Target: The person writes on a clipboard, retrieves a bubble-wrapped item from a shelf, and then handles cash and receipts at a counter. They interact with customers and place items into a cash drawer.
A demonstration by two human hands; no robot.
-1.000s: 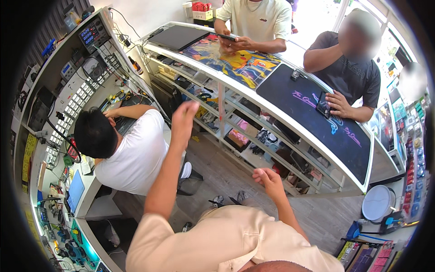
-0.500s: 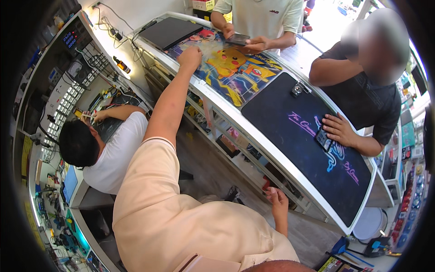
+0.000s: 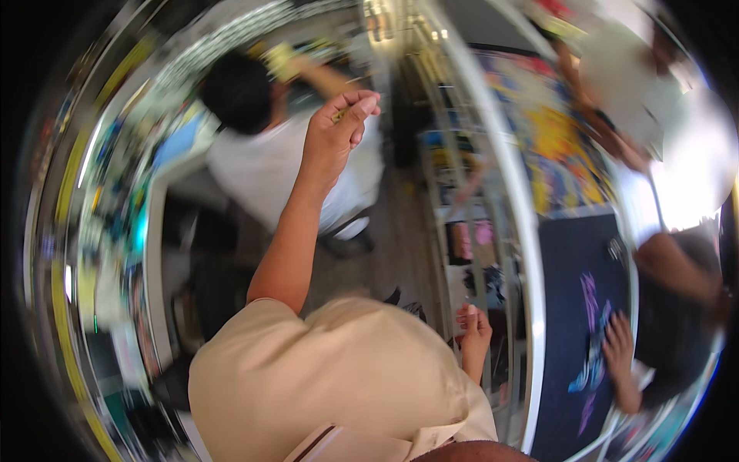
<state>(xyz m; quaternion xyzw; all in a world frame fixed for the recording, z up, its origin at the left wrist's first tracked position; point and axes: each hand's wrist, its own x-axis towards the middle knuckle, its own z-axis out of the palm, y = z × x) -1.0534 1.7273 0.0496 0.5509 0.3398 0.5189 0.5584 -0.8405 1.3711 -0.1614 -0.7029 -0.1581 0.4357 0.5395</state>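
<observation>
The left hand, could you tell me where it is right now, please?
In the head view, the left hand is raised upper centre, fingers pinched, in front of a seated person in white.

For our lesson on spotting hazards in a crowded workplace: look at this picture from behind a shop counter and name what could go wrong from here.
1. The left hand is raised with its fingers pinched, perhaps on something small; it hangs right above the seated person in the white shirt, so anything dropped might land on them.
2. The picture is badly blurred, suggesting a fast head turn, and the right hand sits close to the glass counter; it could knock the edge.
</observation>
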